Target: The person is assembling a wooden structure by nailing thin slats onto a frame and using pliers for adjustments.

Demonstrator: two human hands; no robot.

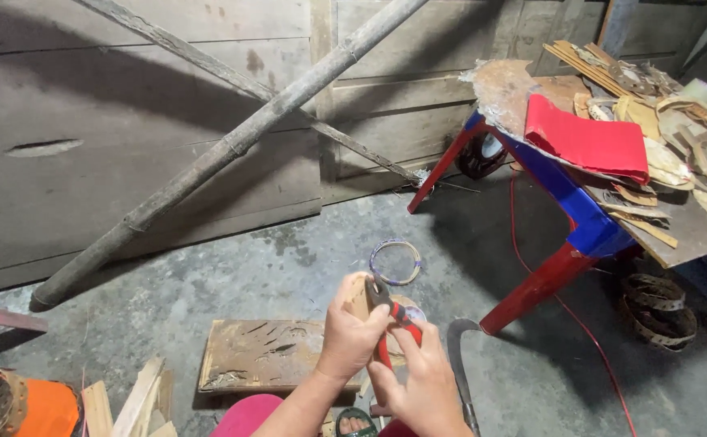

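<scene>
Two hands (386,356), one pliers (391,317), one table (588,226)

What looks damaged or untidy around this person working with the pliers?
The wooden board on the floor is gouged and splintered. On the table, a heap of scraps and a red sheet spills over its edge. A bamboo pole leans askew against the wall.

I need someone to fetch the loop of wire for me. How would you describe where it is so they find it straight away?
Start at the red and blue table on the right, then look left across the concrete floor. The coil of wire lies flat there, just beyond the person's hands and the red-handled pliers. It is the only thin, open ring nearby, unlike the flat wooden board closer in.
</scene>
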